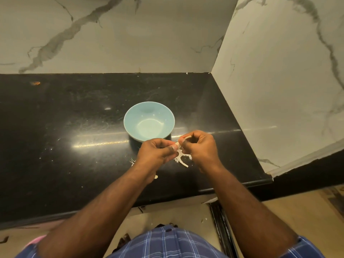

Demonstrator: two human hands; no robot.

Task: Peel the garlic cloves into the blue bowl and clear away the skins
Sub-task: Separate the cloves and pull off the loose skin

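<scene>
The light blue bowl stands on the black counter and looks empty. Just in front of it, my left hand and my right hand meet over the counter, both pinching a small pale garlic clove between fingertips. A strip of skin sticks up from my right fingers. White garlic skins lie on the counter under and between my hands, and more bits show to the left of my left wrist.
Marble walls rise behind the counter and at its right side. The counter's front edge runs close to my body. Small white flecks dot the counter. An orange speck lies at the far left back.
</scene>
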